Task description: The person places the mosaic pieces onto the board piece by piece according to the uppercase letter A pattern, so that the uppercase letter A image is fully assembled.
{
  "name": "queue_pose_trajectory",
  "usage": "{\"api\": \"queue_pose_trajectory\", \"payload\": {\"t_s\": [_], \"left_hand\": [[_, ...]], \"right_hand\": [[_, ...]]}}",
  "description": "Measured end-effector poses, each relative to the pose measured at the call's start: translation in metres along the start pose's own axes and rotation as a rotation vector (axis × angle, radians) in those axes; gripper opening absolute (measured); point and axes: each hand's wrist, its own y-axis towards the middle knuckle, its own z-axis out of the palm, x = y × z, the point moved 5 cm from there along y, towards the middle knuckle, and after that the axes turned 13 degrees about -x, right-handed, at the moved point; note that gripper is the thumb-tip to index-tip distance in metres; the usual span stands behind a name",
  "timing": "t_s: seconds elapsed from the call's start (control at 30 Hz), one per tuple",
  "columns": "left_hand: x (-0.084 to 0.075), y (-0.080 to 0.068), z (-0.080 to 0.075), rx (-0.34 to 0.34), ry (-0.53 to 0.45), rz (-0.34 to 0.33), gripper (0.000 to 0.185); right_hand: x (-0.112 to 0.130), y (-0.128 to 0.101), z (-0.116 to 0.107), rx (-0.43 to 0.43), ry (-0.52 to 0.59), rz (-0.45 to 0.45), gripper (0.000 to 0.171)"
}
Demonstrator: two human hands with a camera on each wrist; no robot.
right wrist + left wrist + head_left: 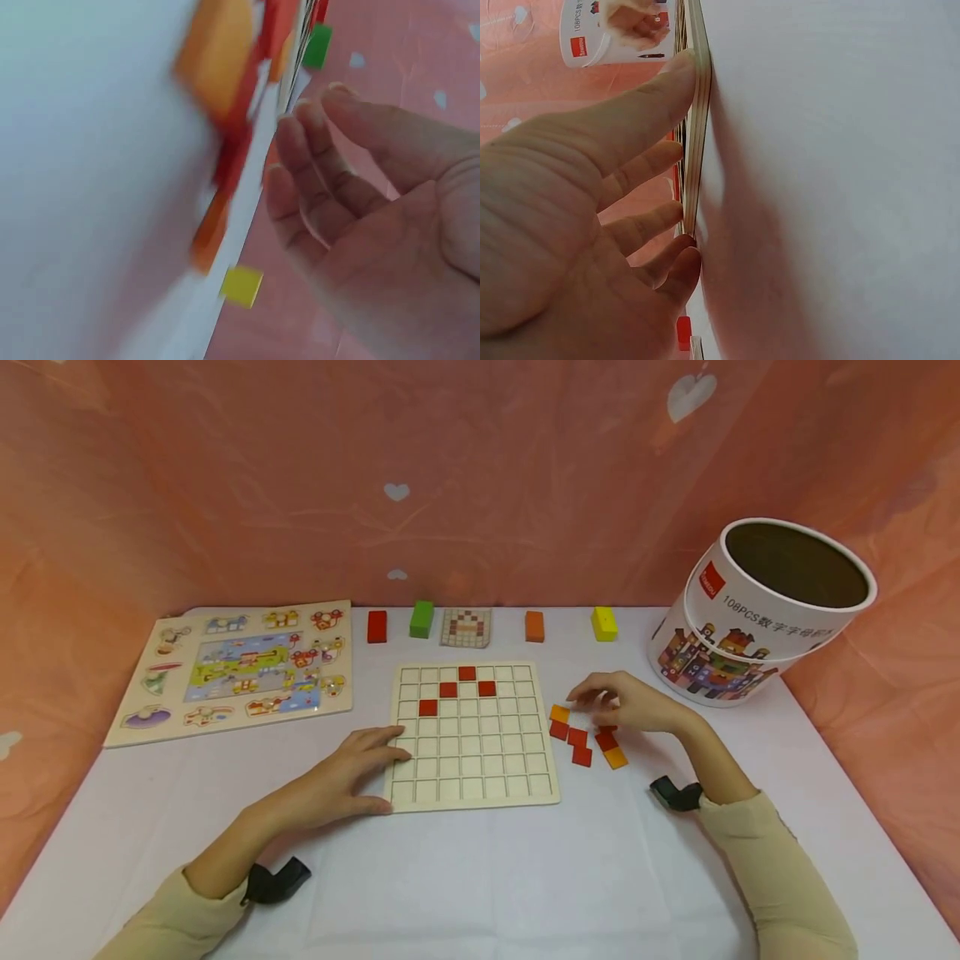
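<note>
A pale wooden grid board (472, 770) lies in the middle of the table, with several red square tiles (428, 707) in its upper cells. My left hand (341, 785) rests at the board's left edge, fingertips on the rim and thumb at the near corner. In the left wrist view, its fingers (641, 169) touch the board's side (697, 127). My right hand (626, 702) hovers above loose red tiles (582, 756) and orange tiles (616, 758) to the board's right. The right wrist view shows its fingers (330, 180) loosely bent, with nothing between them.
Along the back stand a red block (377, 627), a green block (422, 619), an orange block (534, 627) and a yellow block (604, 623). Among them lies a small pattern card (466, 627). A picture puzzle (225, 714) lies left; a large white bucket (697, 668) stands back right.
</note>
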Motion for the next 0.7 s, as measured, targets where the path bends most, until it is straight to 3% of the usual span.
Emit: {"api": "queue_pose_trajectory", "payload": {"t_s": [0.23,0.7], "left_hand": [[-0.001,0.0,-0.001,-0.001,0.005,-0.006,0.056],[-0.001,0.0,0.0,-0.005,0.003,0.005,0.056]], "right_hand": [[-0.016,-0.016,-0.008,0.023,0.024,0.014,0.039],[-0.014,-0.01,-0.008,0.021,-0.004,0.018,0.032]]}}
